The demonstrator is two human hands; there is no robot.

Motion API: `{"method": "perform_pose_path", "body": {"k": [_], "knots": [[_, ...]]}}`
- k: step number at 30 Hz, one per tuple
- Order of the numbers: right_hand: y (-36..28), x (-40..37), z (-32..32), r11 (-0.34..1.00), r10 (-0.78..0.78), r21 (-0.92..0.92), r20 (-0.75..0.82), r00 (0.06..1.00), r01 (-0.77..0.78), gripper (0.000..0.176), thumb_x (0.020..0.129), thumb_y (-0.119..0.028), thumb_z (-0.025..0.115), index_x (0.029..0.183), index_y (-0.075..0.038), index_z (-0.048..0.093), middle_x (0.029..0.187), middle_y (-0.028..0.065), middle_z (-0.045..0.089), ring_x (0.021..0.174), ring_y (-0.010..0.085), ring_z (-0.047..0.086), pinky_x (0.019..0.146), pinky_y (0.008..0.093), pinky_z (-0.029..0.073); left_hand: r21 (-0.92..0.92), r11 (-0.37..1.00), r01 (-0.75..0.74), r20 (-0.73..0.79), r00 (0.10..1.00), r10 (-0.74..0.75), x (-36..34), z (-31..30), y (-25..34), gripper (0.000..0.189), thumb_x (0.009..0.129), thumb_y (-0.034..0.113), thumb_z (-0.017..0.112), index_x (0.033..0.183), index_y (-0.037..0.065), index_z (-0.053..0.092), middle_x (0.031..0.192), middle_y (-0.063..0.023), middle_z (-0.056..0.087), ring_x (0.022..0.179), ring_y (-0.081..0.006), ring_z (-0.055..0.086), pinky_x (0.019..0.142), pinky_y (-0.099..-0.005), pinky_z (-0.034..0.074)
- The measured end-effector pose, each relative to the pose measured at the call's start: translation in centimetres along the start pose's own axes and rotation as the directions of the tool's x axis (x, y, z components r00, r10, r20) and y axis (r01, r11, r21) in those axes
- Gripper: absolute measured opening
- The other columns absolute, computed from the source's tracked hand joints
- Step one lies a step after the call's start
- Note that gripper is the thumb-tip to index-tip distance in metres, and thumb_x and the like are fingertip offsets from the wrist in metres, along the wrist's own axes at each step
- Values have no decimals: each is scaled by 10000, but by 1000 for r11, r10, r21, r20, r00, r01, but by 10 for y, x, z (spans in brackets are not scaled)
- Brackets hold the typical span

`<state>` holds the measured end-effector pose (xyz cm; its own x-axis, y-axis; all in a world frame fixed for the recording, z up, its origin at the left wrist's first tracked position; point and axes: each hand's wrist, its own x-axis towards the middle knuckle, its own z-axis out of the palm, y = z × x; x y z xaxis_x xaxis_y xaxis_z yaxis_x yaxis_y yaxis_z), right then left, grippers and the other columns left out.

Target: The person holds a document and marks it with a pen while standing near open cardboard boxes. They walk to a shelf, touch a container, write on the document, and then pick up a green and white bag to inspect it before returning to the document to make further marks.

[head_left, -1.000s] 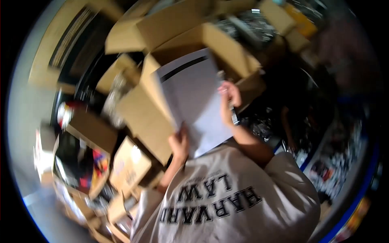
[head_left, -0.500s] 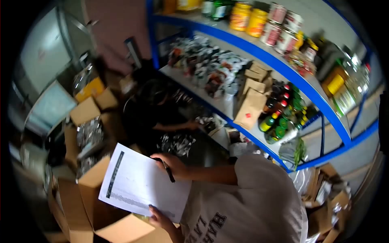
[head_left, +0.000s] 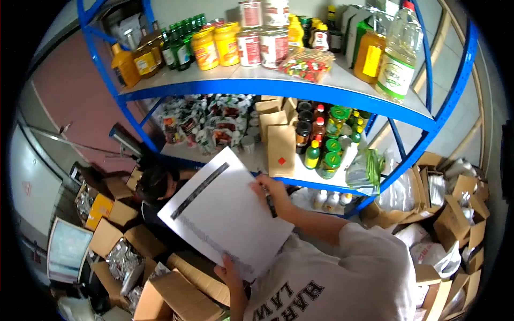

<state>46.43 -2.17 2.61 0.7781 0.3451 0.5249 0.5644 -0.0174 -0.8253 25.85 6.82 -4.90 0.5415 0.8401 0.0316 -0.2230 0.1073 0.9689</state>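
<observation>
A white printed sheet [head_left: 225,214] with a dark bar along its upper left side lies tilted in front of my chest. My left hand [head_left: 230,274] grips its lower edge, with the thumb on top. My right hand [head_left: 272,197], at the sheet's right edge, is closed around a black pen [head_left: 269,201]. The pen points down and its tip is near the paper's right side. Behind the sheet, brown paper bags [head_left: 281,150] stand on the lower shelf.
A blue-framed shelf [head_left: 267,88] holds cans [head_left: 274,48], yellow jars [head_left: 205,49] and oil bottles [head_left: 397,59]. Green-lidded jars [head_left: 330,163] stand below. A person in dark clothes [head_left: 155,184] is low at the left. Open cartons [head_left: 182,294] lie at lower left, more boxes [head_left: 455,219] at right.
The view has turned and lifted toward the shelves, which now appear more level. The sheet and both hands appear farther right. My grips on pen and sheet are unchanged.
</observation>
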Motion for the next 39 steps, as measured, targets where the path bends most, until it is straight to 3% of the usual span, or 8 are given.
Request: {"method": "perform_pose_path", "body": {"k": [5, 8, 11, 14, 20, 28, 38, 39], "knots": [[-3, 29, -124, 885, 406, 364, -302, 863, -289, 122, 763, -166, 508, 742, -47, 523, 625, 17, 493, 562, 93, 457, 525, 224, 379, -68, 997, 42, 339, 941, -16, 57, 96, -12, 201, 810, 174, 462, 770, -21, 487, 655, -38, 477, 582, -97, 415, 483, -229, 341], [20, 40, -196, 926, -285, -375, -595, 751, 54, 98, 754, -124, 522, 755, -26, 519, 629, 16, 490, 558, 85, 451, 535, 200, 379, 94, 869, -486, 615, 714, 333, 104, 176, 30, 137, 792, 110, 472, 834, 0, 541, 698, -87, 529, 609, -149, 478, 506, -249, 368], [8, 37, -248, 886, -352, -461, -592, 725, 54, 106, 774, -117, 491, 747, -15, 509, 639, 25, 481, 592, 88, 435, 564, 204, 364, -22, 254, -967, 643, 181, 744, 142, 272, 95, 181, 694, 18, 556, 873, 37, 539, 894, -96, 528, 764, -232, 531, 599, -298, 434], [10, 35, -273, 882, -342, -472, -645, 683, -3, 188, 802, -177, 462, 746, 0, 491, 652, 30, 475, 608, 87, 412, 567, 217, 339, 99, -216, -971, 800, -52, 597, 168, 353, 148, 517, 626, 13, 585, 1109, 130, 441, 1163, -84, 394, 1031, -251, 406, 814, -373, 353], [26, 44, -308, 888, -402, -459, -752, 523, 22, 253, 819, -242, 446, 716, -12, 466, 650, 24, 467, 596, 68, 391, 555, 188, 313, -107, -353, -929, 813, -286, 507, 208, 441, 148, 525, 673, 96, 574, 1163, 174, 403, 1183, -38, 394, 1074, -206, 385, 851, -349, 338], [-4, 76, -311, 882, -423, -469, -828, 368, -43, 260, 796, -244, 477, 663, -25, 435, 627, 13, 445, 608, 77, 388, 590, 207, 317, -149, -402, -903, 830, -335, 446, 217, 466, 145, 318, 670, 25, 478, 979, 57, 550, 1023, -79, 504, 864, -206, 492, 772, -301, 328], [-60, 152, -289, 651, -468, -700, -674, 571, -293, 205, 802, -202, 498, 742, -8, 529, 604, 0, 463, 575, 72, 402, 536, 185, 314, -257, -195, -947, 814, -321, 484, 216, 476, 142, 226, 633, -49, 454, 836, -9, 544, 828, -139, 536, 784, -275, 513, 766, -348, 367], [-58, 157, -291, 666, -412, -671, -696, 588, -326, 206, 807, -193, 490, 759, 4, 528, 609, 16, 475, 578, 74, 402, 538, 188, 321, -102, 18, -995, 828, -75, 556, 205, 460, 148, 261, 635, -68, 457, 875, -4, 535, 872, -135, 533, 829, -270, 515, 732, -347, 393]]}}
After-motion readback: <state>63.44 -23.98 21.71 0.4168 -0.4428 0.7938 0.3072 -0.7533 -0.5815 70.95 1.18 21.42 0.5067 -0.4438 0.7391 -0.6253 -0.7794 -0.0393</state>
